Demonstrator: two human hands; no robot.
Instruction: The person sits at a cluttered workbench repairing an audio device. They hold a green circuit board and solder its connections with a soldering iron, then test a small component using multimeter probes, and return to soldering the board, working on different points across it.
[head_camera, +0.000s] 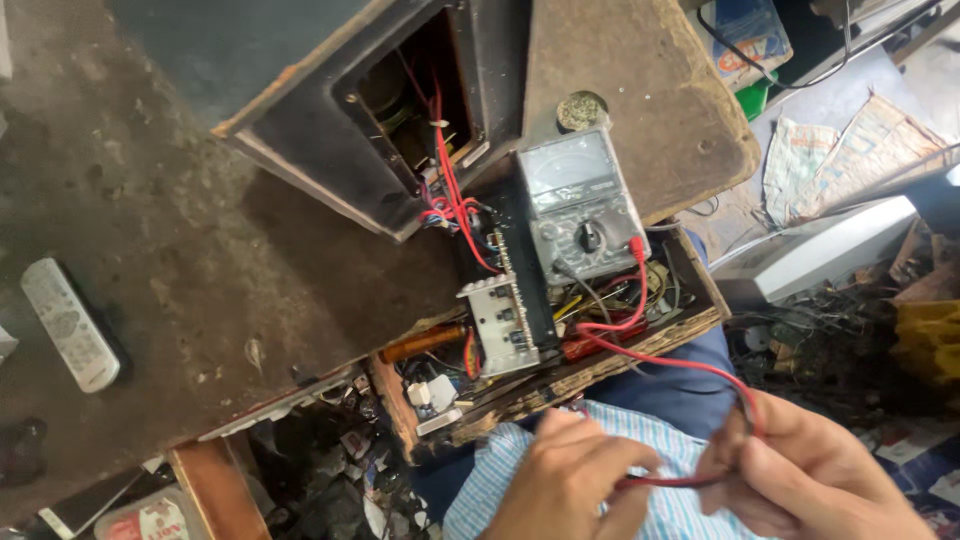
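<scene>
1. Holding a thin red and black pair of test leads (668, 482) low in the frame, the person's left hand (565, 478) and right hand (810, 478) sit close together over a blue striped shirt (500, 465).
2. Left fingers (590, 455) are curled nearly closed around the lead ends; right fingers (745, 440) pinch the looped wires where they bend back up. Neither hand is spread open.
3. From the right hand, the red lead (660, 358) runs up toward the middle of the frame to a grey box-shaped analogue multimeter with a black dial (580, 205).
4. That meter rests tilted on the rim of an open worn wooden drawer (640, 355), which is packed with loose wires, an orange-handled screwdriver (425, 343) and a silver finned metal heat sink on a circuit board (500, 322).
5. Above the drawer, a dark speaker cabinet with a rectangular opening (370, 110) lies on the scuffed brown tabletop (180, 270), red wires (450, 190) spilling from it.
6. At the left edge, a long white remote control (70, 325) lies on the tabletop, well apart from the hands.
7. Judging by looks, the leads should be light, limp and springy; they are likely best held by the insulated ends, since a tug on the wire could drag the tilted meter.
</scene>
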